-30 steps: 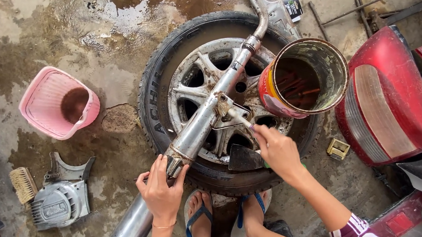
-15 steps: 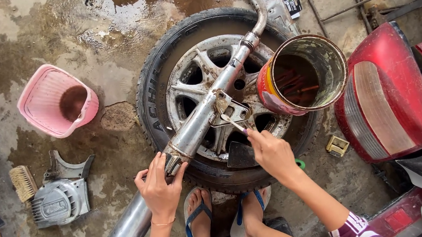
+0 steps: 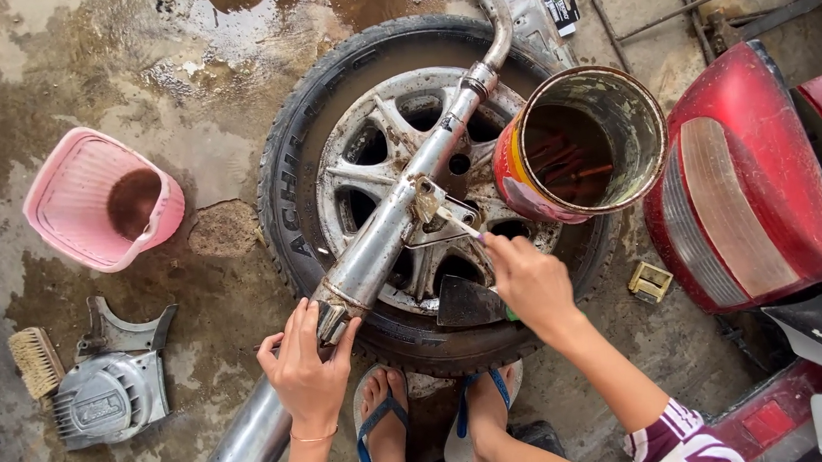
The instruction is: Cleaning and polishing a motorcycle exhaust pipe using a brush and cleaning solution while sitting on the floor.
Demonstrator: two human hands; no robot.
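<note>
Car wheel (image 3: 351, 216) flat on wet concrete floor (image 3: 76, 72), centre of view. Exhaust pipe (image 3: 387, 233) lies across it, running 7 to 1 o'clock. Red tail lamp (image 3: 749, 175) at 3 o'clock. Rusty tin can (image 3: 580, 144) on the tyre's 2 o'clock edge. Pink basket (image 3: 101, 199) at 9 o'clock. Left hand (image 3: 306, 368) wrapped around pipe at 6 o'clock, grip clamped. Right hand (image 3: 531, 285) pinches a small brush (image 3: 457, 223), bristles against pipe bracket.

Exhaust pipe (image 3: 401, 222) across tyre (image 3: 326, 150), tin can (image 3: 580, 144) on its right, basket (image 3: 101, 199) left, brush (image 3: 35, 360) below.
</note>
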